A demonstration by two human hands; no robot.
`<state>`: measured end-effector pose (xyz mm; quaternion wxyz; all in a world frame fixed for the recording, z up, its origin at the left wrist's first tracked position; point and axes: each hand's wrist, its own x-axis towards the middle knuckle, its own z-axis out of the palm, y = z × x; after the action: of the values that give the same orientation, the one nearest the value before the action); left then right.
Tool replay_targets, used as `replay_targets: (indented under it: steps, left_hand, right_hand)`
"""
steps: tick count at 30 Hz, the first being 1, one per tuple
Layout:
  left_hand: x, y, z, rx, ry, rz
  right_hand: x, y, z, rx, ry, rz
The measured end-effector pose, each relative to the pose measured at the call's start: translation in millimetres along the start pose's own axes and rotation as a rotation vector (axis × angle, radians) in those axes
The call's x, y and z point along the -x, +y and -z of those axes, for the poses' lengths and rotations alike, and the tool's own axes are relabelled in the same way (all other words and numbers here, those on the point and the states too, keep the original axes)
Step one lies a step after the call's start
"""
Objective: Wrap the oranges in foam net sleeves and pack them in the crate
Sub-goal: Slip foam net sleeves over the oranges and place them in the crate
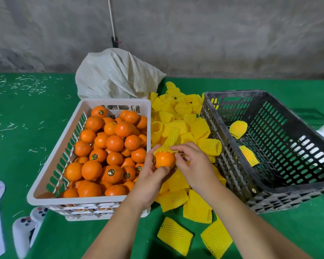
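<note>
The left hand (pixel 150 176) is wrapped around one orange (pixel 164 159), holding it from below, in the middle of the worktop (pixel 26 146). The right hand (pixel 193 161) pinches the edge of a yellow foam net sleeve (pixel 171 142) that sits on the orange's far side, only partly on. The orange looks round, firm and a bit heavy, so cupping it underneath seems best. The sleeve looks soft, light and stretchy; pull it by its open rim. More sleeves (pixel 178 186) lie in a pile between the white basket of oranges (pixel 108 200) and the dark crate (pixel 269 189), where two wrapped oranges (pixel 238 128) already sit. Some oranges have small round stickers (pixel 111 172), too small to read.
</note>
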<state>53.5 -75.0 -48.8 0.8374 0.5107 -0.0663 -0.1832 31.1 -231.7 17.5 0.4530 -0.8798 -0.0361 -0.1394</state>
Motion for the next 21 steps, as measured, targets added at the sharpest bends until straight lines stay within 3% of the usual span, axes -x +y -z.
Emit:
replay_targets:
  steps: [3, 8, 12, 14, 18, 21]
  left_hand:
    - [0, -3, -4, -0.035, 0.069, -0.059]
    - [-2, -2, -17, -0.104, 0.201, -0.196]
    - [-2, 3, -24, -0.034, 0.295, -0.153]
    - [-1, 6, -21, -0.009, 0.256, -0.12]
    - [1, 6, -8, -0.06, 0.068, -0.092]
    - [2, 2, -10, -0.158, 0.114, -0.177]
  right_hand:
    - [-1, -5, 7, 0.071, 0.057, 0.042]
    - [3, -22, 6, 0.099, 0.034, 0.297]
    - [7, -12, 4, 0.023, -0.01, 0.147]
    - [9, -8, 4, -0.021, -0.051, 0.12]
    - [1, -6, 9, 0.068, 0.026, 0.172]
    - [-3, -5, 9, 0.124, 0.046, 0.142]
